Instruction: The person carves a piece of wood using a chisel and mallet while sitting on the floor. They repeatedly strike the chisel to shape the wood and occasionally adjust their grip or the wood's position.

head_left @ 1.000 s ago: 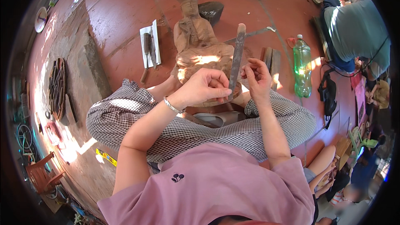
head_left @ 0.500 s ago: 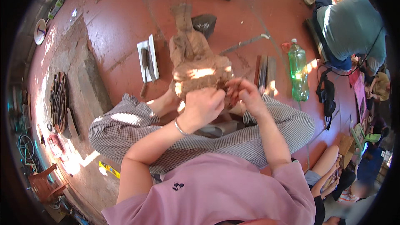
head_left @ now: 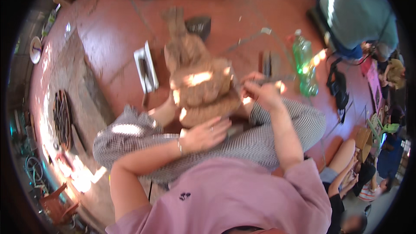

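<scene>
A carved brown wooden figure (head_left: 188, 54) lies on the floor between my bent legs, its wide layered base (head_left: 208, 110) toward me. My left hand (head_left: 207, 134) rests just below the base, palm down with fingers stretched out and nothing in it. Beside the right edge of the base, my right hand (head_left: 263, 94) is closed around a slim dark tool (head_left: 279, 78) that points off to the right. Motion blur hides what kind of tool it is. Past it, several bar-like tools (head_left: 269, 63) lie on the floor.
A white tray (head_left: 141, 71) holding narrow tools lies left of the figure. A stone slab (head_left: 82, 73) bears a dark tool roll (head_left: 63, 115). To the right stand a green plastic bottle (head_left: 304, 63) and a black bag (head_left: 338, 89). A person (head_left: 357, 15) bends over at far right.
My left hand has dropped from the base toward my lap and its fingers have opened. My right hand has moved slightly right, now with a slim tool in it. The whole view has shifted.
</scene>
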